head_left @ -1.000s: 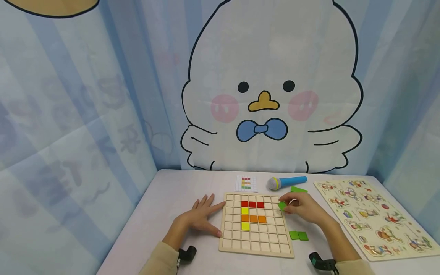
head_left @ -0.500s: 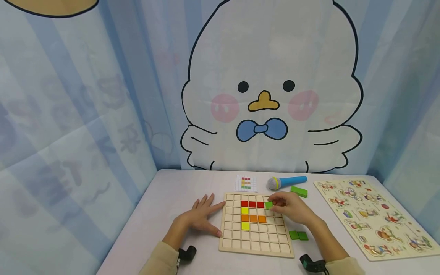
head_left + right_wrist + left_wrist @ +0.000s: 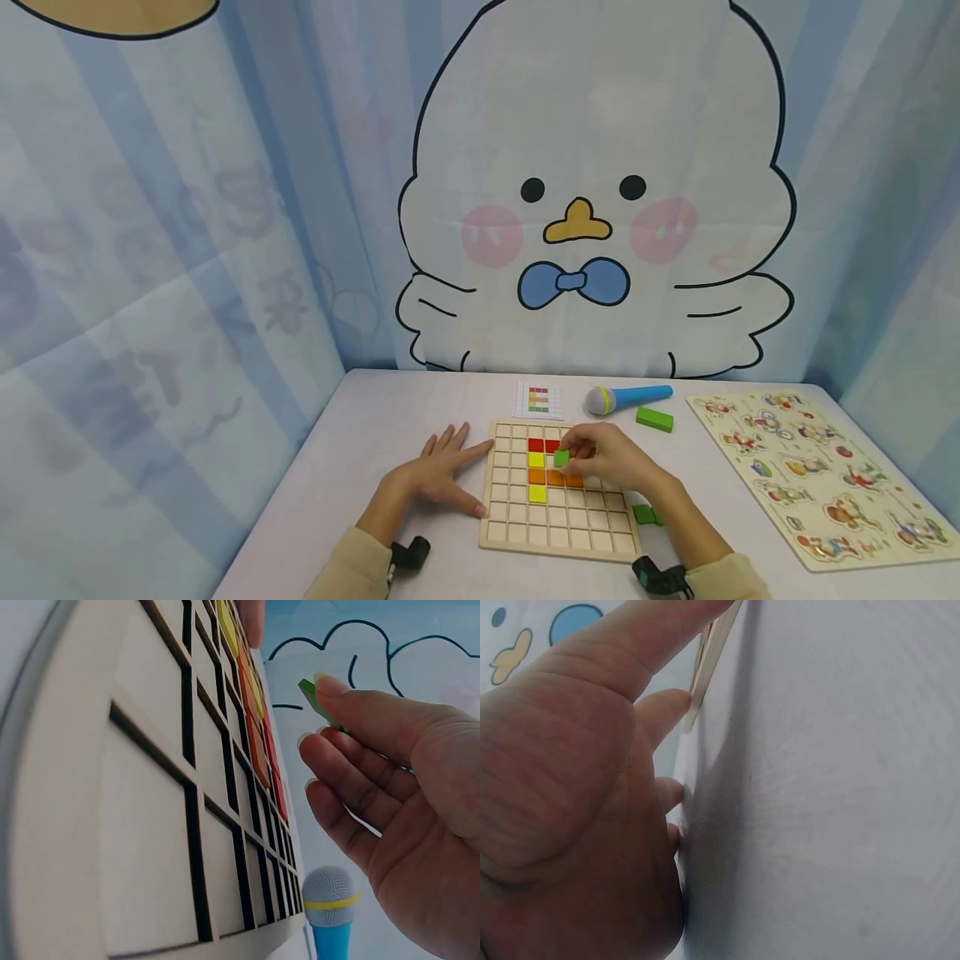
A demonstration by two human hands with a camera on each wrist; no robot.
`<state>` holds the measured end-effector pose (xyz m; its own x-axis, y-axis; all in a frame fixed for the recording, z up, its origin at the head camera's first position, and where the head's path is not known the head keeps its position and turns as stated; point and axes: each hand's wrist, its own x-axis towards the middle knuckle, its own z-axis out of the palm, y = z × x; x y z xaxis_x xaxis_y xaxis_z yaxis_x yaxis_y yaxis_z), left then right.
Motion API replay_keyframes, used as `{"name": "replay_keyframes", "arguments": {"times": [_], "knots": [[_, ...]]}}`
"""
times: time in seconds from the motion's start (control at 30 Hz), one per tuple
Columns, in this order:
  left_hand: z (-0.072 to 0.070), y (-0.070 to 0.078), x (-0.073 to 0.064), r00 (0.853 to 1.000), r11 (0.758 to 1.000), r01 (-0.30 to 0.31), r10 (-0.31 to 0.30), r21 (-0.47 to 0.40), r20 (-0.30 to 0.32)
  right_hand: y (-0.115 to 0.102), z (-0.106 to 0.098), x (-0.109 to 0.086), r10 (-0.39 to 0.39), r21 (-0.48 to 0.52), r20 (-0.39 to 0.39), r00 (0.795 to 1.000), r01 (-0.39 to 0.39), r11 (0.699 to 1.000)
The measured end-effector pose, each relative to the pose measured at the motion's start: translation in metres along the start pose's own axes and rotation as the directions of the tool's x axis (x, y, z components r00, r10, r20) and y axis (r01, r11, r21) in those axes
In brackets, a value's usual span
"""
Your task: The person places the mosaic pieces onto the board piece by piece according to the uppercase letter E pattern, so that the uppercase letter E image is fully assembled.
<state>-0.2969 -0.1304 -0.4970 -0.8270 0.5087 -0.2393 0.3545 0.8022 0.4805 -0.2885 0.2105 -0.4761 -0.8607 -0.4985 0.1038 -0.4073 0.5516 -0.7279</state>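
A wooden grid board (image 3: 558, 550) lies on the table, with red tiles (image 3: 536, 445), yellow tiles (image 3: 537, 494) and orange tiles (image 3: 537, 476) set in its cells. My right hand (image 3: 615, 457) pinches a green square tile (image 3: 562, 458) between thumb and fingers over the upper middle of the board. In the right wrist view the green tile (image 3: 319, 703) is held apart from the board's surface. My left hand (image 3: 435, 471) is spread flat at the board's left edge, thumb and index fingertip touching that edge. The left wrist view shows its palm (image 3: 562, 772) beside the board's side (image 3: 712, 660).
Behind the board lie a small pattern card (image 3: 538, 401), a blue toy microphone (image 3: 628, 399) and a green block (image 3: 655, 419). More green tiles (image 3: 643, 514) rest right of the board, partly behind the right forearm. A picture puzzle board (image 3: 817, 479) occupies the right side.
My right hand has moved left from the board's right edge to over its upper middle, carrying the green tile. The left hand stays in place.
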Motion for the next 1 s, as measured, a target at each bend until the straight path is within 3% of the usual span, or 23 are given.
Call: {"name": "replay_keyframes", "arguments": {"times": [0.27, 0.6, 1.0], "knots": [[0.001, 0.002, -0.002, 1.0, 1.0, -0.003, 0.003, 0.004, -0.003, -0.006, 0.011, 0.005, -0.044, 0.013, 0.073, 0.996, 0.044, 0.999], [-0.001, 0.002, 0.0, 1.0, 1.0, 0.004, -0.004, 0.014, 0.001, -0.017, 0.018, 0.005, -0.043, 0.073, 0.16, 0.986, 0.032, 0.997], [-0.001, 0.002, 0.0, 1.0, 1.0, -0.007, 0.007, 0.014, 0.001, -0.027, 0.025, 0.003, -0.05, 0.043, 0.213, 0.976, 0.041, 0.998]]}}
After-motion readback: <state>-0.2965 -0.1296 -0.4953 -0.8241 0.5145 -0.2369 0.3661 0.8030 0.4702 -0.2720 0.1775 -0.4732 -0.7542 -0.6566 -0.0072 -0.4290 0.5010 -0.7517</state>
